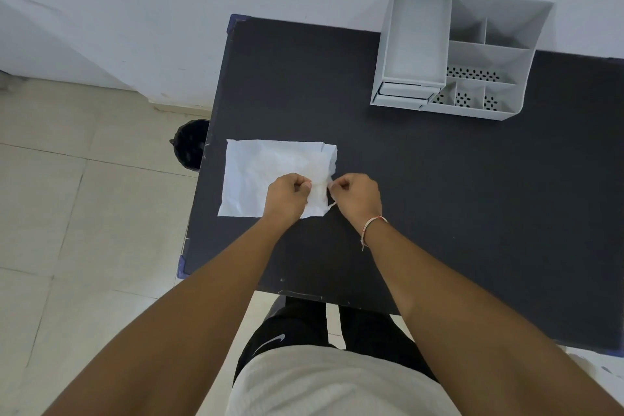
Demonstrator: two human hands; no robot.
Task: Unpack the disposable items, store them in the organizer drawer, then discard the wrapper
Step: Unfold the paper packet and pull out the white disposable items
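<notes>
A white plastic wrapper (266, 169) lies flat near the left edge of the black table (439, 196). Its right edge is torn, and a thin strip hangs off near the lower right corner. My left hand (287, 196) pinches the wrapper just left of the tear. My right hand (356, 194) pinches the torn strip on the other side. What is inside the wrapper is too faint to tell. The grey organizer (459, 54) stands at the table's far side against the wall, with a small drawer (403, 93) at its front left, pushed in.
A black waste bin (190, 143) stands on the tiled floor just left of the table. The organizer has several open compartments, some with perforated bottoms. A white wall runs behind the table. My legs are at the table's near edge.
</notes>
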